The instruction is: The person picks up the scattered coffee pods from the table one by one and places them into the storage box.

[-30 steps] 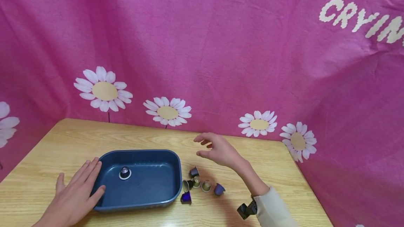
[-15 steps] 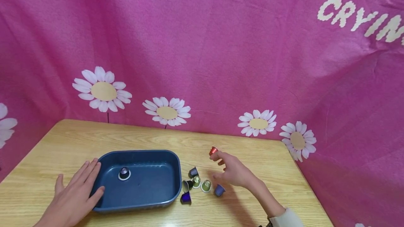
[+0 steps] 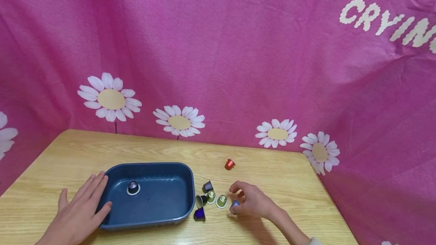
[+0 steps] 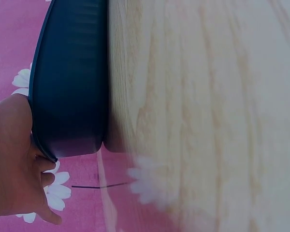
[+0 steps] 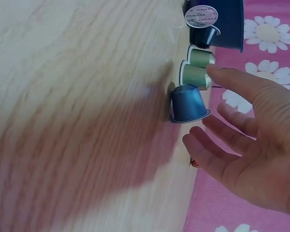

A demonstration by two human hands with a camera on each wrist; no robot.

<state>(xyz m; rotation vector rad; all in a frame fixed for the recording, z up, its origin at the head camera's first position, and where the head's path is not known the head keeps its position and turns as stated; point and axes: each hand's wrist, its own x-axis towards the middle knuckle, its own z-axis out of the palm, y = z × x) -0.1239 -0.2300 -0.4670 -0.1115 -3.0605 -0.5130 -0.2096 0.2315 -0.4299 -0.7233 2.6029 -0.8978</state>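
My left hand (image 3: 76,211) rests on the left rim of a dark blue rectangular tub (image 3: 148,165), its fingers fairly straight. Inside the tub, a purple-topped coffee capsule (image 3: 133,187) stands on its white rim. My right hand (image 3: 255,202) is over a blue coffee capsule (image 3: 234,203), which it partly hides in the head view. In the right wrist view the blue capsule (image 5: 188,104) lies on its side, with the relaxed fingers around it and no grip on it visible. Two green capsules (image 3: 221,201) stand just left of that hand.
A black capsule (image 3: 207,186), a dark open-looking capsule (image 3: 201,200) and a violet-blue capsule (image 3: 199,214) lie by the tub's right wall. Farther back on the wooden table (image 3: 272,165) lies a red capsule (image 3: 229,164). A pink flowered cloth (image 3: 218,67) hangs behind.
My right hand has moved from the table's back toward the front, to the blue capsule. A red capsule now lies on the table where that hand was. The left hand stays put.
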